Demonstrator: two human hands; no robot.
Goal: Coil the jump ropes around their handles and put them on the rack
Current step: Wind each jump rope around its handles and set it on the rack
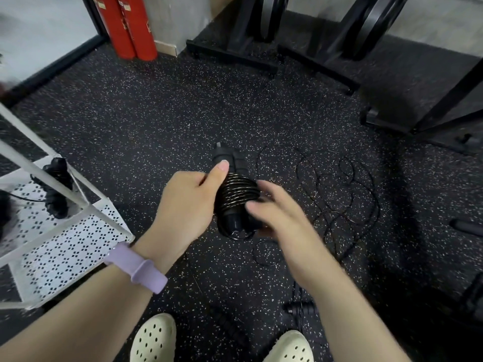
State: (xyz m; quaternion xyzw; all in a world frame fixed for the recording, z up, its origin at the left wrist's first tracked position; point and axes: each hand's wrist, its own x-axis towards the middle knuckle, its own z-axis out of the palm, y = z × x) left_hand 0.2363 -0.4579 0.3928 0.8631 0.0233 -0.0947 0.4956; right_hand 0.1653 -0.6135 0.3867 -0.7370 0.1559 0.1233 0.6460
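My left hand (188, 202) grips a pair of black jump rope handles (235, 194) held side by side, thumb lying along the upper end. Several turns of thin black rope are wound tightly round their middle. My right hand (277, 212), blurred, is at the right side of the bundle with its fingers against the coils; whether it pinches the rope is unclear. A loose loop hangs under the handles. On the white perforated rack (78, 231) at the left lies another coiled black rope (56, 189). More loose black rope (337, 194) lies tangled on the floor to the right.
A further black handle (300, 308) lies on the speckled rubber floor near my right foot, and another handle (467, 226) at the far right. Black equipment stands (261, 30) are at the back, red cylinders (128, 24) at the back left. My pale clogs (154, 338) show below.
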